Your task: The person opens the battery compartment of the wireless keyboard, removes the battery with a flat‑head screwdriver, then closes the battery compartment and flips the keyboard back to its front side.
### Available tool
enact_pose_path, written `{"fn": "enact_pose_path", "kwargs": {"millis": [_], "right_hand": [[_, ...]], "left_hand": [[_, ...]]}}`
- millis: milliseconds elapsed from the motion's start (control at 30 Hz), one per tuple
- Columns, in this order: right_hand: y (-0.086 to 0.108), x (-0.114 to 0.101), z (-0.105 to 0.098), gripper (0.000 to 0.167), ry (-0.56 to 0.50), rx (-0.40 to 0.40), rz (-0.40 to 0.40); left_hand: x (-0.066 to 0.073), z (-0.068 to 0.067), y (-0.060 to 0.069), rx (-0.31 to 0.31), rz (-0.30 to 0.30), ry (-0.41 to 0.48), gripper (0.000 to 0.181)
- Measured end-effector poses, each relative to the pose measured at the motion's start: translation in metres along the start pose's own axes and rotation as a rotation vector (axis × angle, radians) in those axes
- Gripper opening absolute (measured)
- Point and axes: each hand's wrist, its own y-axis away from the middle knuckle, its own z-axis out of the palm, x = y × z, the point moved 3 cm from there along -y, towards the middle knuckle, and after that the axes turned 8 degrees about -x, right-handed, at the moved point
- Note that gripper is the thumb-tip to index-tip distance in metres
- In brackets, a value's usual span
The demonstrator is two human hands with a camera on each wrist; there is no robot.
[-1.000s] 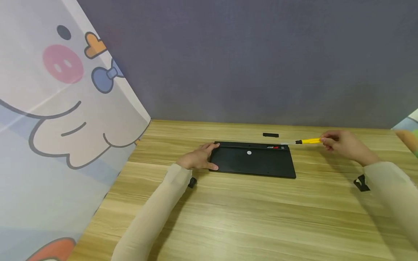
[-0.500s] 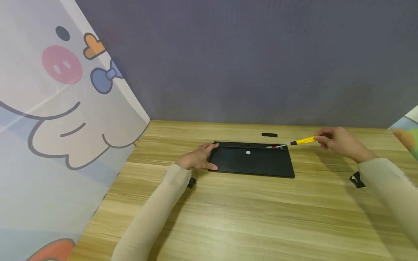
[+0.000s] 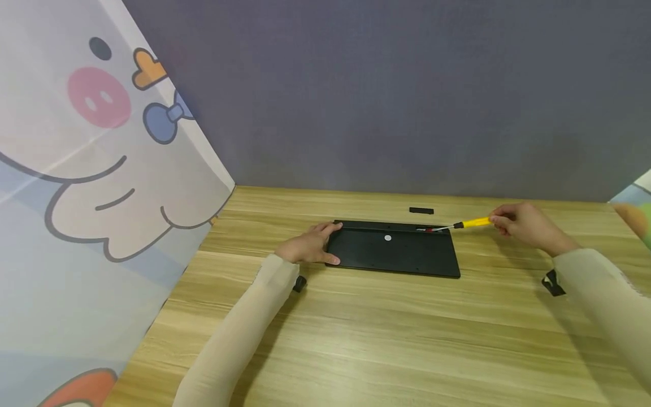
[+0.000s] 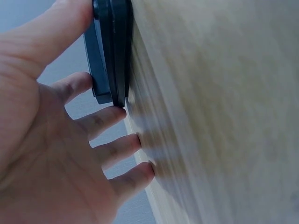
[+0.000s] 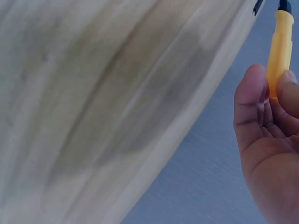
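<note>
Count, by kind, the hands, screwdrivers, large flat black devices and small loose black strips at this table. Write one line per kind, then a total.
Hands, left hand and right hand: 2
Yellow-handled screwdriver: 1
Large flat black device: 1
Small loose black strip: 1
Total: 5

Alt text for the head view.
A person's right hand holds a yellow-handled screwdriver, its tip at a small red item in a flat black device on a wooden table. The left hand rests on the device's left end; a small black strip lies beyond it.
</note>
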Motion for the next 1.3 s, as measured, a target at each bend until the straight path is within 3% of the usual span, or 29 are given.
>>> {"fn": "enact_pose_path", "kwargs": {"millis": [433, 700, 967, 1300], "right_hand": [[-0.004, 0.005, 0.008, 0.036, -0.043, -0.066, 0.062], [-0.004, -0.007, 0.011, 0.035, -0.076, -0.147, 0.042], [0.011, -0.001, -0.008, 0.031, -0.072, -0.143, 0.077], [0.025, 0.006, -0.012, 0.028, 0.037, -0.031, 0.026]], "left_hand": [[-0.001, 0.0, 0.002, 0.001, -0.002, 0.016, 0.093], [0.008, 0.004, -0.009, 0.003, 0.007, -0.005, 0.093], [0.017, 0.006, -0.014, -0.006, 0.012, 0.004, 0.093], [0.012, 0.009, -0.015, 0.0, 0.014, 0.004, 0.094]]}}
